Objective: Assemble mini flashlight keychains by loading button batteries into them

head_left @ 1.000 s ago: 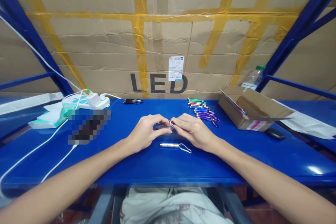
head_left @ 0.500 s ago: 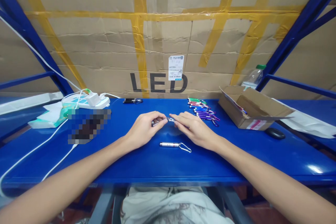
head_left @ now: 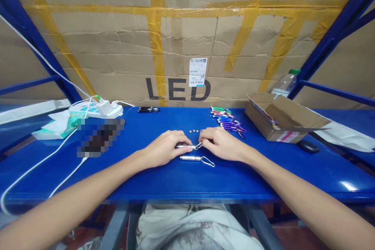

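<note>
My left hand (head_left: 165,149) is closed round a small silver keychain flashlight (head_left: 187,147) held low over the blue table (head_left: 181,179). My right hand (head_left: 220,143) pinches the clip end of that same flashlight, fingers curled. A second silver flashlight (head_left: 191,158) with a carabiner clip lies on the table just in front of my hands. A short row of small button cells (head_left: 195,130) sits just beyond my fingers.
A pile of coloured keychain flashlights (head_left: 227,121) lies at the back right beside an open cardboard box (head_left: 283,123). A black flashlight (head_left: 148,109) rests at the back. A power strip (head_left: 98,109) with white cables is at the left. A dark mouse (head_left: 308,146) and a bottle (head_left: 285,84) are at the right.
Both hands have come down and nearer to me with the flashlight. A row of button cells now shows on the table where the hands were.
</note>
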Demonstrator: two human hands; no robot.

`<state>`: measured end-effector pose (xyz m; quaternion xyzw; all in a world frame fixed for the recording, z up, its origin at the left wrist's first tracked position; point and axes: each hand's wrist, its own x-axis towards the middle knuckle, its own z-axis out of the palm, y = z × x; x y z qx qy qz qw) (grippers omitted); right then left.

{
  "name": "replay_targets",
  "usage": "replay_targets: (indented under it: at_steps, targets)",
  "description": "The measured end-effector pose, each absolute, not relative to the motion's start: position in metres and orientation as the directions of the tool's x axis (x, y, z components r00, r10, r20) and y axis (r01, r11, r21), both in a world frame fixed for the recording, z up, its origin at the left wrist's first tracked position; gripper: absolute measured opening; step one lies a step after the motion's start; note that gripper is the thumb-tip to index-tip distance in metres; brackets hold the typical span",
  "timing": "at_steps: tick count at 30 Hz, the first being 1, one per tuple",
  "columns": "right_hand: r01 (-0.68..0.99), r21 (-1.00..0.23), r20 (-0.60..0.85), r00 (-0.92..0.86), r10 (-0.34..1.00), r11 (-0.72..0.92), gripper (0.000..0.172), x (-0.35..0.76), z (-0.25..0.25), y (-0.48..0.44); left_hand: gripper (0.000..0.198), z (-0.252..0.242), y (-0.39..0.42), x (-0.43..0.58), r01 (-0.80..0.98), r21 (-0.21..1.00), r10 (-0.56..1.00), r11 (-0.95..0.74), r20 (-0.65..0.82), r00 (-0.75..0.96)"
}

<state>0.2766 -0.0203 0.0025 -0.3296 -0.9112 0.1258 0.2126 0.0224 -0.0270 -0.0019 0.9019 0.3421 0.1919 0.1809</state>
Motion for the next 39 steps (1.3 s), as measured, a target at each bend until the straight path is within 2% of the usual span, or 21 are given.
replay_targets:
  at_steps: [9,13,15,21,25,27,30,34,39]
  targets:
    - [0.619,-0.199,0.209,-0.731,0.65,0.76,0.029,0.282,0.009,-0.022,0.016,-0.001,-0.025,0.021,0.536,0.429,0.665,-0.727,0.243,0.706]
    - [0.687,-0.161,0.322,-0.642,0.696,0.708,0.043,0.285,0.004,-0.014,0.02,-0.001,-0.019,0.015,0.615,0.367,0.715,-0.698,0.304,0.63]
    - [0.723,-0.172,0.378,-0.578,0.723,0.669,0.043,0.288,0.001,-0.009,0.021,-0.003,-0.014,0.01,0.663,0.341,0.745,-0.666,0.323,0.583]
    - [0.704,-0.143,0.367,-0.615,0.698,0.696,0.012,0.293,-0.008,-0.001,0.033,-0.01,-0.003,-0.001,0.807,0.201,0.824,-0.556,0.266,0.501]
    - [0.638,-0.152,0.366,-0.673,0.642,0.755,0.029,0.288,-0.015,0.0,0.026,-0.008,-0.003,0.001,0.825,0.168,0.836,-0.54,0.226,0.501]
    - [0.632,-0.167,0.353,-0.678,0.644,0.757,0.039,0.285,-0.017,0.001,0.023,-0.006,-0.004,0.003,0.809,0.211,0.83,-0.549,0.25,0.498]
    - [0.634,-0.18,0.316,-0.687,0.654,0.752,0.045,0.28,-0.019,0.004,0.018,-0.005,-0.004,0.006,0.751,0.364,0.833,-0.551,0.299,0.466]
    - [0.633,-0.152,0.303,-0.701,0.645,0.759,0.036,0.279,-0.016,0.006,0.014,-0.004,-0.005,0.009,0.636,0.564,0.85,-0.526,0.324,0.416]
    - [0.64,-0.18,0.32,-0.68,0.66,0.747,0.02,0.28,-0.011,0.004,0.016,-0.005,-0.009,0.012,0.536,0.619,0.809,-0.574,0.327,0.489]
